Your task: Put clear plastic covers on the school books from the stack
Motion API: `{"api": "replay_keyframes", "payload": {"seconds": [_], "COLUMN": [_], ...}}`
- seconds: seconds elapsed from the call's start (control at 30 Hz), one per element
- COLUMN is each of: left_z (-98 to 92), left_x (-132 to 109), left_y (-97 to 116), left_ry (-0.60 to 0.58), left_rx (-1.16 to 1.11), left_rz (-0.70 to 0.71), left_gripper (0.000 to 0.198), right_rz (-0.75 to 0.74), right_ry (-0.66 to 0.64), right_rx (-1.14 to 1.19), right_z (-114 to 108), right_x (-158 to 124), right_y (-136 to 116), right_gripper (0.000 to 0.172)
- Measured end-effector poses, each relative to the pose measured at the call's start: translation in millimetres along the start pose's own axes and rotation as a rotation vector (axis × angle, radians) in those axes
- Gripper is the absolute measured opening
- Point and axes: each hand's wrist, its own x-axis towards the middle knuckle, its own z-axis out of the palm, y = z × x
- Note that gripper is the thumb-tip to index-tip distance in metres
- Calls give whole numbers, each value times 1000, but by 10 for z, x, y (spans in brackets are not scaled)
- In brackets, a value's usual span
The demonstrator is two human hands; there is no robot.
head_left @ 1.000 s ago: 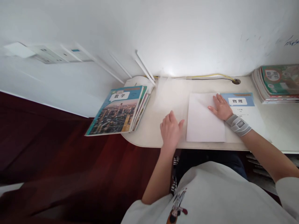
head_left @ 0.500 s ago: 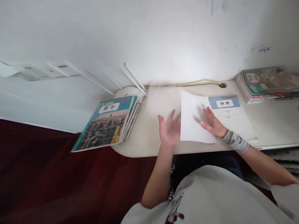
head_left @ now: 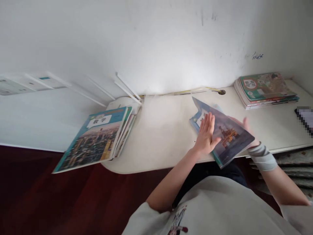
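Observation:
A physics textbook point(head_left: 230, 135) stands tilted over the front edge of the desk, its dark cover showing an orange rig. At its left side a blue part with a white title label shows. My left hand point(head_left: 206, 137) lies against the near face of the textbook, fingers stretched out and together, thumb apart. Behind the textbook's right side is my right hand point(head_left: 253, 142), with a grey band on the wrist. Its thumb sticks up past the edge; the other fingers are mostly hidden and blurred.
On the desk's left end, a stack of books topped by a maths textbook point(head_left: 97, 138) overhangs the edge beside a white router point(head_left: 119, 102). More books point(head_left: 267, 89) are piled back right. A phone point(head_left: 305, 119) lies at the right. Cables run along the wall to a hole point(head_left: 221, 92).
The textbook, lying open before, is now closed or nearly closed and raised at a slant. My left hand has moved right onto its cover; my right hand has gone behind it.

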Motion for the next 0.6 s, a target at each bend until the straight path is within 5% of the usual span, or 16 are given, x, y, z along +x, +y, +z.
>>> {"api": "replay_keyframes", "payload": {"seconds": [0.13,0.23,0.43,0.6], "left_z": [179,219,-34,-320], "left_x": [273,462,690,552], "left_y": [-45,-96,-518,-749], "left_ry": [-266,-346,-192,-160], "left_rx": [283,355,234,83], "left_rz": [-89,-94,-398,-597], "left_gripper": [85,85,81,68], "right_rz": [114,45,28,15], "right_ry": [162,320,579,661], "right_rx": [169,88,-254,-435], "right_z": [-409,-517,-357,-224], "right_x": [-309,-492,-659,-597], "right_y": [-53,60,462,608], "right_gripper": [95,69,56,52]}}
